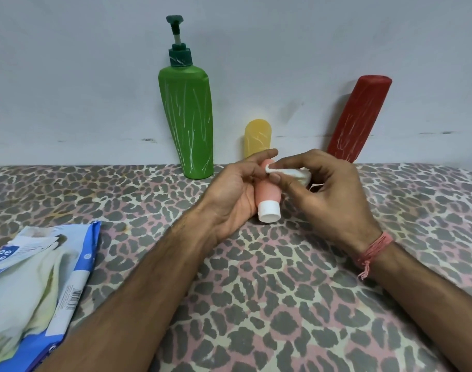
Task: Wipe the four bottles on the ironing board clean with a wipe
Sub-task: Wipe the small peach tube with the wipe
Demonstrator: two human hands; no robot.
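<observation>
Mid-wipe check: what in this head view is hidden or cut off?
- Pink bottle: upper end hidden by left hand, right hand and wipe.
- Yellow bottle: base behind the fingers.
- Red bottle: lower end behind right hand.
- Wipes pack: cut off by left edge; brand unreadable.

Two bare forearms reached into view from the bottom edge, with no sleeves visible on either. Fine dark hair showed along the left forearm. The left hand [229, 194] wore no ring, band or watch. Just behind the right hand [334, 197], a bracelet of pinkish-red thread [374, 249] was wound several times around the wrist. Below that bracelet, a short frayed tail of the same thread hung loose. The fingernails that showed were cut short and unpainted.
</observation>
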